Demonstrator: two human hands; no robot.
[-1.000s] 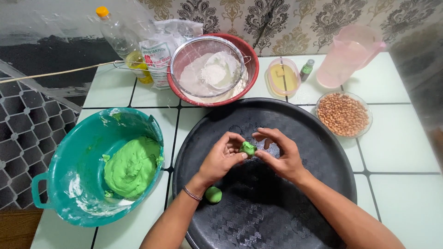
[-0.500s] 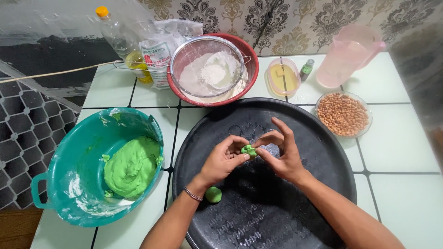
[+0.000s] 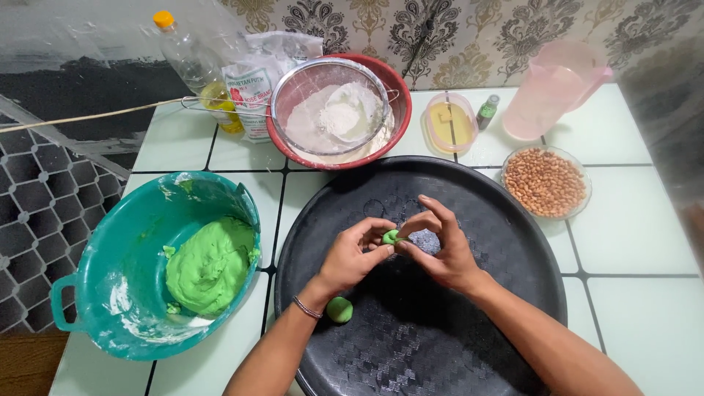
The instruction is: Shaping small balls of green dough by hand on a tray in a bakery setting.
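Both hands' fingers (image 3: 429,224) pinch a green dough piece (image 3: 390,236); white flour bag (image 3: 253,88) behind.

Your arms are bare to the elbows, no sleeves in view, no gloves. Left hand (image 3: 352,257) has a thin beaded bracelet (image 3: 306,308) round the wrist, dark w/ small beads. Right hand (image 3: 440,246) wears nothing: no ring, no watch, no band. Nails short, unpainted as far as you can see.
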